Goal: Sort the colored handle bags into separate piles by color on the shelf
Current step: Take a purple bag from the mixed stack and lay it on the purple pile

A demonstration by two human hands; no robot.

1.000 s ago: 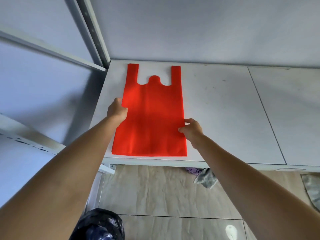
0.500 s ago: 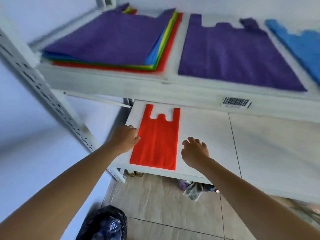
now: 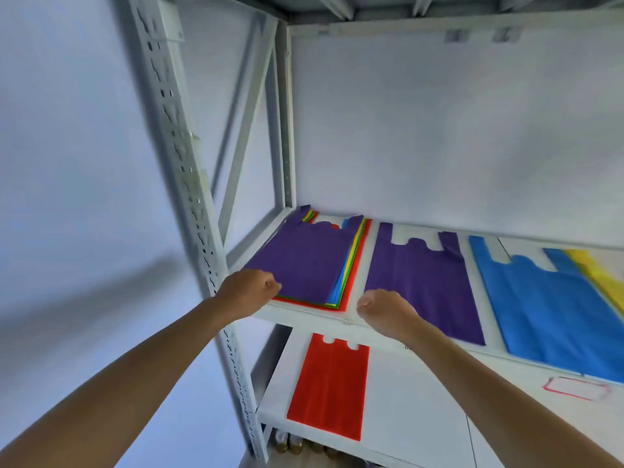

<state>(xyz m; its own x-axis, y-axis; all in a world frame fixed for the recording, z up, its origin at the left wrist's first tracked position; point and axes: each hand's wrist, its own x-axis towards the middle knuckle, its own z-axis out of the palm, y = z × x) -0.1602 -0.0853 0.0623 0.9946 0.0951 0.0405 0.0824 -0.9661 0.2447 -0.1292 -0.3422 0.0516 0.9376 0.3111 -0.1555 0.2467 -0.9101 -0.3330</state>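
On the upper shelf [image 3: 304, 315] lies a mixed stack of handle bags [image 3: 310, 265] with a purple bag on top and blue, yellow, green and red edges showing beneath. To its right lie a single purple bag [image 3: 422, 282], a blue bag [image 3: 547, 309] and a yellow bag [image 3: 604, 275] at the frame edge. A red bag [image 3: 331, 383] lies flat on the lower shelf [image 3: 422, 400]. My left hand [image 3: 251, 290] hovers with curled fingers at the stack's front left corner. My right hand [image 3: 385, 309], also curled, is at the shelf's front edge between the stack and the purple bag. Neither hand holds anything.
A perforated grey upright [image 3: 189, 184] stands just left of my left arm, with diagonal braces behind it. A red-outlined label [image 3: 575, 388] sits on the upper shelf's front rim at the right. A white wall backs the shelves.
Both hands left the red bag on the lower shelf and rose to the upper shelf's front edge. The view tilted up, and the fingers curled in.
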